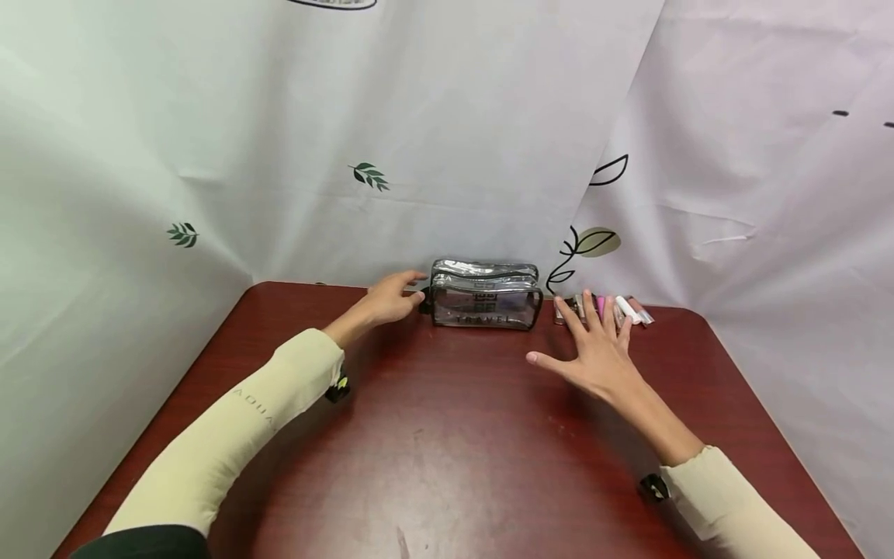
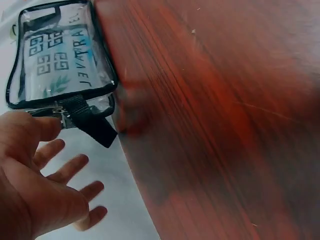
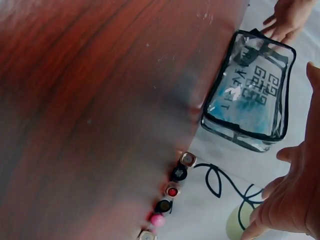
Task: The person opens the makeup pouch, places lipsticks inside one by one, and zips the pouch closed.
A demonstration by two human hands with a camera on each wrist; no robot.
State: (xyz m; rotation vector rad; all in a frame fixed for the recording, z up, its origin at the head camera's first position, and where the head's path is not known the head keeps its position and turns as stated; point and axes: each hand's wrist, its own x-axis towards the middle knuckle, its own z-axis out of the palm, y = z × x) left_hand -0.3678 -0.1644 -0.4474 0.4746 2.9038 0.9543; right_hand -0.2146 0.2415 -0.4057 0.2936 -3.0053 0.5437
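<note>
A clear travel pouch [image 1: 485, 307] with black trim and "TRAVEL" lettering stands upright at the back of the table. My left hand [image 1: 393, 299] is at its left end, fingers loosely spread, thumb close to the black strap [image 2: 92, 122] and zipper end. My right hand [image 1: 597, 353] is spread wide, palm down, in front of a row of small cosmetic tubes. Among them are a white tube [image 1: 627, 310], a pinkish tube [image 1: 640, 311] and a bright pink one [image 3: 157, 220]. The right fingers overlap part of the row in the head view; nothing is gripped in that hand.
The dark red wooden table [image 1: 433, 435] spreads before me. A white curtain [image 1: 447, 140] with printed leaves hangs right behind the pouch and the tubes, and more white cloth covers both sides.
</note>
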